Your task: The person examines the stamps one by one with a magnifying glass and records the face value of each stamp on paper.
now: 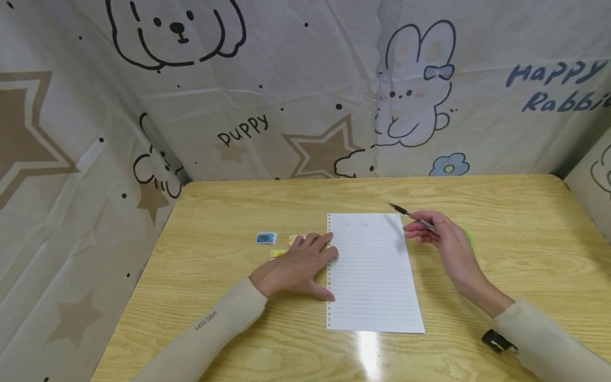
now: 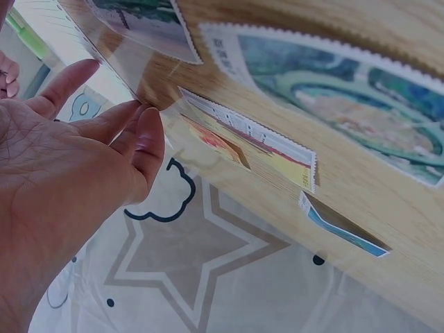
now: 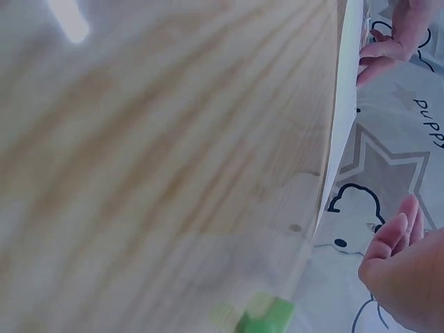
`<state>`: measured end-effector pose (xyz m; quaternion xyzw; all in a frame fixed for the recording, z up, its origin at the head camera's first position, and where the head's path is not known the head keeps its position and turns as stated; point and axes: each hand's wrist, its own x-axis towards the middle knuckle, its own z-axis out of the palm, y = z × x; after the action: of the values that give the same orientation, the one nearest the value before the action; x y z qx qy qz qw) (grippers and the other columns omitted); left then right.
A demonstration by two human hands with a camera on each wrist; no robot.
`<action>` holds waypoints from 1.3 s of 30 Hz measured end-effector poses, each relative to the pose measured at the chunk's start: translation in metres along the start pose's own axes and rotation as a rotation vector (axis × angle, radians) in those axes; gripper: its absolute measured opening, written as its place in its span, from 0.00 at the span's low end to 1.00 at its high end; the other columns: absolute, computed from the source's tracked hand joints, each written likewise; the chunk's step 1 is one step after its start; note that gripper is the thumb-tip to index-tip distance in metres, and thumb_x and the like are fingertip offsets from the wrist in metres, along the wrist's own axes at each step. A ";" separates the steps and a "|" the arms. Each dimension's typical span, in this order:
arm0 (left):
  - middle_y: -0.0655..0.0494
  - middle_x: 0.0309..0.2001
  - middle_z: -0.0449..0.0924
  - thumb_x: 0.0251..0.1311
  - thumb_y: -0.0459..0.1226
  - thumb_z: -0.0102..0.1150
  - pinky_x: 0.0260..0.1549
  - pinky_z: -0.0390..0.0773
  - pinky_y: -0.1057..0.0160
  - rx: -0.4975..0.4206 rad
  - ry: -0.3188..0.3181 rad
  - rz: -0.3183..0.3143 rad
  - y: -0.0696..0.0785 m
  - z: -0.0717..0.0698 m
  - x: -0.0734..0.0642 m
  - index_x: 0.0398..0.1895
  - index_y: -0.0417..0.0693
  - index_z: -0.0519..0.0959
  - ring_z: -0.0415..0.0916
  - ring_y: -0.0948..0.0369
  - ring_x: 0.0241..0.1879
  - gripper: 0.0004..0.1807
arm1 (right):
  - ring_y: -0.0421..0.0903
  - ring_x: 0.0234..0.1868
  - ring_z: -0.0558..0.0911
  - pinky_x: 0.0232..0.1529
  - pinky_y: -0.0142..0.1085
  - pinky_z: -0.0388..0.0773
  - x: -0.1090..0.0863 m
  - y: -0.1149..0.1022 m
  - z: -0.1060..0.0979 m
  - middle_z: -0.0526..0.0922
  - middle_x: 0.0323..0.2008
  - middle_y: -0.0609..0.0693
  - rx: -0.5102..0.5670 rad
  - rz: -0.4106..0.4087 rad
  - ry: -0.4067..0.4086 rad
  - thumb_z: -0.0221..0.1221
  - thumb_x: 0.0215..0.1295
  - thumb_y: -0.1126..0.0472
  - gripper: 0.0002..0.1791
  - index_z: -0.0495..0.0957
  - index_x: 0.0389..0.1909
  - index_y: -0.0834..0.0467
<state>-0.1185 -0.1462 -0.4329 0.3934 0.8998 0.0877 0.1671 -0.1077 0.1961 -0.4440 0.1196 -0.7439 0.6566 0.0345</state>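
Within the right grip (image 1: 451, 244), pen (image 1: 402, 210)

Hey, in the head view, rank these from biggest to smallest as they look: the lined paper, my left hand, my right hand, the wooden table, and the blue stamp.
1. Wooden table
2. Lined paper
3. Left hand and right hand: too alike to rank
4. Blue stamp
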 end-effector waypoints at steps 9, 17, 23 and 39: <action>0.38 0.83 0.56 0.59 0.64 0.78 0.69 0.62 0.37 -0.012 0.006 0.002 0.000 0.000 -0.001 0.69 0.48 0.73 0.57 0.43 0.78 0.45 | 0.44 0.53 0.82 0.49 0.31 0.76 -0.014 0.000 -0.009 0.82 0.56 0.52 -0.197 0.027 -0.003 0.45 0.91 0.58 0.21 0.73 0.70 0.67; 0.39 0.83 0.56 0.59 0.64 0.78 0.68 0.62 0.39 -0.003 0.010 0.003 0.000 0.000 -0.002 0.70 0.48 0.73 0.57 0.43 0.78 0.45 | 0.38 0.57 0.76 0.52 0.22 0.71 -0.022 0.000 -0.016 0.77 0.62 0.59 -0.346 0.039 -0.060 0.50 0.90 0.57 0.20 0.74 0.72 0.63; 0.39 0.83 0.56 0.59 0.65 0.77 0.68 0.62 0.39 0.003 0.012 0.004 0.000 0.001 -0.002 0.70 0.48 0.73 0.57 0.43 0.78 0.45 | 0.40 0.50 0.71 0.47 0.26 0.67 -0.025 0.005 -0.019 0.76 0.52 0.54 -0.437 0.007 -0.080 0.53 0.87 0.61 0.19 0.74 0.70 0.64; 0.39 0.83 0.56 0.60 0.64 0.77 0.68 0.63 0.38 0.002 0.009 0.010 0.000 0.000 -0.002 0.70 0.49 0.73 0.57 0.43 0.78 0.45 | 0.46 0.46 0.68 0.43 0.33 0.66 -0.028 0.010 -0.025 0.73 0.50 0.53 -0.584 0.092 -0.182 0.63 0.81 0.54 0.23 0.75 0.68 0.62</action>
<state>-0.1168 -0.1478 -0.4325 0.3974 0.8988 0.0894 0.1622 -0.0857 0.2250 -0.4556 0.1291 -0.9058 0.4024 -0.0290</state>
